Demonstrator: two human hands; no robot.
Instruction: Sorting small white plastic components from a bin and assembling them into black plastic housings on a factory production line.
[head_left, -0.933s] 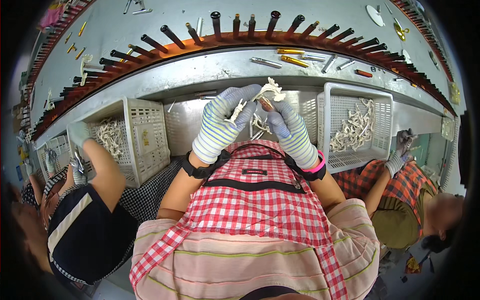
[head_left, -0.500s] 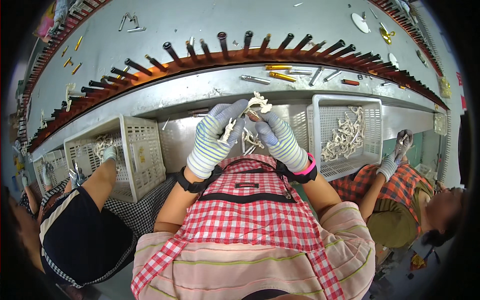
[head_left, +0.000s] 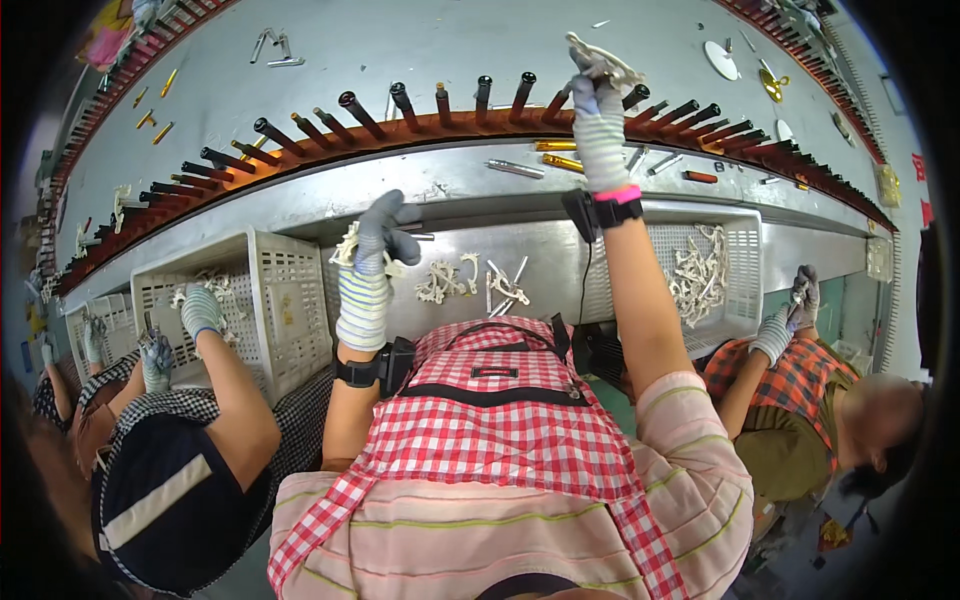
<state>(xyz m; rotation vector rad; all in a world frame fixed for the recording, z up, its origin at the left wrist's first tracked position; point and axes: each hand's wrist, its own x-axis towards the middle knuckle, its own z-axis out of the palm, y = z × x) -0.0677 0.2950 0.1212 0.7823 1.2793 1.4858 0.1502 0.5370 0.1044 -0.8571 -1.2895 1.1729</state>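
Observation:
My right hand (head_left: 598, 125), in a striped glove with grey fingertips, reaches far forward past the row of upright rods. Its fingers are closed round a white branched piece (head_left: 605, 62). Nearer me on the left is my left hand (head_left: 368, 265), gloved the same way, raised over the metal work surface (head_left: 440, 245). A white branched piece (head_left: 345, 243) sticks out beside its fingers, held in the hand; the thumb and forefinger are partly apart. Between my arms a small pile of white branched pieces (head_left: 437, 282) and several silver tubes (head_left: 507, 288) lie on the work surface.
Dark rods (head_left: 400, 105) stand in a curved orange-lit track. Silver and gold tubes (head_left: 562, 163) lie on the ledge before it. A white plastic crate (head_left: 288, 300) stands left; another crate (head_left: 745, 250) with white pieces stands right. Co-workers sit on both sides.
My hands have parted. The right one moved forward and right over the rod row with a white piece; the left one drew left and slightly down. The rods have shifted along the track.

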